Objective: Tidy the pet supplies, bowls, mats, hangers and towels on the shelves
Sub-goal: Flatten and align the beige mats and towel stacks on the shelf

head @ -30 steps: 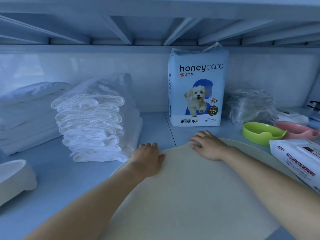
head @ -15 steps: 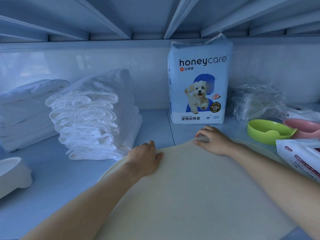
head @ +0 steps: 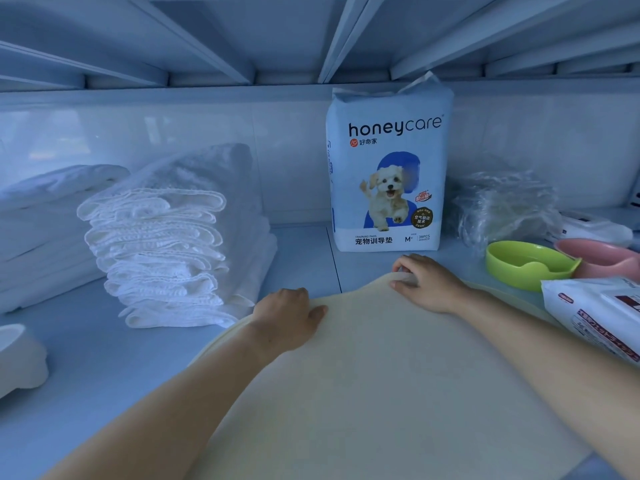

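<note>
Head view: mat (head: 381,393), near edge off-frame

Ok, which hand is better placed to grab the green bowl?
Right. The right hand lies nearer the bowl, on that side of the mat; the left hand is by the towels.

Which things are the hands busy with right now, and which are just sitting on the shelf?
Busy with:
- left hand and right hand, both gripping the far edge
- cream mat

Just sitting there:
- folded towels
- training pads pack
- green bowl
- pink bowl
- wipes pack
- white bowl
</note>
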